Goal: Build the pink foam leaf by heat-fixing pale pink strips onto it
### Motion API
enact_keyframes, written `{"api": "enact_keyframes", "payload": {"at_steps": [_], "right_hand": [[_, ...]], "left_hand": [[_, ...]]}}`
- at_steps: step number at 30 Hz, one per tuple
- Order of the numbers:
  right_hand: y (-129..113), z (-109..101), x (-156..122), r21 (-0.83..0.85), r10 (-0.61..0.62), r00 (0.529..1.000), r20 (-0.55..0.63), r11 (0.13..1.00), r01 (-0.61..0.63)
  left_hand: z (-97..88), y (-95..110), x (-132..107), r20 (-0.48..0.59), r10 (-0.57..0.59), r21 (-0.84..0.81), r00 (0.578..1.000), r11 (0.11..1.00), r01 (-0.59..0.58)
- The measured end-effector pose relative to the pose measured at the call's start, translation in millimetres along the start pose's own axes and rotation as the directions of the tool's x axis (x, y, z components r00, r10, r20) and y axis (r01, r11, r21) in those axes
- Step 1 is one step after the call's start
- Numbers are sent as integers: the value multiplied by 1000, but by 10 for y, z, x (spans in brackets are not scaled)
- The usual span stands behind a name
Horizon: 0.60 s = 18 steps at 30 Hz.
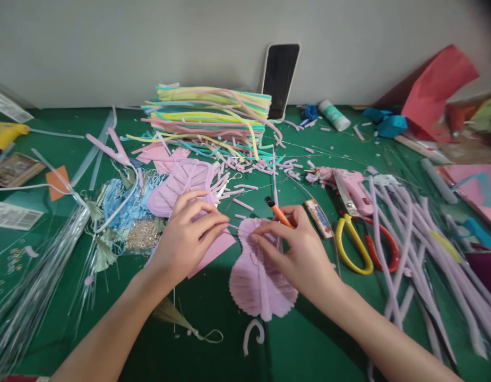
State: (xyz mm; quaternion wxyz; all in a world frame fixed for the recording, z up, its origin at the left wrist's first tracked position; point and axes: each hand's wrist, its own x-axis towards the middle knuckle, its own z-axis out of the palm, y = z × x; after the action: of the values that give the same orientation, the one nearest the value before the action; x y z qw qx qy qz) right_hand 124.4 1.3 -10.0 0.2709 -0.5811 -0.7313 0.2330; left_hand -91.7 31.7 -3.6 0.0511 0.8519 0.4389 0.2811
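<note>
My left hand (pixel 189 228) is closed, its fingertips pinching a short lilac pipe cleaner piece (pixel 233 226). Tucked between thumb and fingers of my right hand (pixel 296 249) is what looks like an orange lighter (pixel 282 215), its dark end pointing up and left. The right fingertips hover over or touch a lilac, butterfly-wing-shaped pipe cleaner piece (pixel 263 286) flat on the table; contact is unclear. Behind my left hand lies a second lilac wing shape (pixel 183 183), partly covered. A pink paper sheet (pixel 213 254) sits under that hand. One curled lilac offcut (pixel 253 334) rests nearer me.
Scissors (pixel 352 249) and a pink glue gun (pixel 356 185) lie right, beside long lilac pipe cleaners (pixel 440 249). Coloured pipe cleaners (pixel 209 114) are stacked behind, near an upright phone (pixel 280 79). Tassels (pixel 123 199) and clear-wrapped sticks (pixel 50 281) occupy the left.
</note>
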Motion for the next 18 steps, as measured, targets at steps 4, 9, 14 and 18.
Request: {"api": "enact_keyframes", "payload": {"at_steps": [4,9,14,18], "right_hand": [[1,9,0,-9,7,1000,2,1000,-7],[25,22,13,-29,14,1000,4,999,-14],[74,13,32,-94,37,999,-12,995,-38],[102,10,39,-135,22,999,-42,990,-28]], "left_hand": [[-146,-123,-26,127,27,51,992,998,-33],[-254,-256,-52,177,-1,87,984,996,-14],[-273,-272,-61,163,-58,171,985,985,30],[-290,-265,-69,197,-98,184,975,981,61]]}}
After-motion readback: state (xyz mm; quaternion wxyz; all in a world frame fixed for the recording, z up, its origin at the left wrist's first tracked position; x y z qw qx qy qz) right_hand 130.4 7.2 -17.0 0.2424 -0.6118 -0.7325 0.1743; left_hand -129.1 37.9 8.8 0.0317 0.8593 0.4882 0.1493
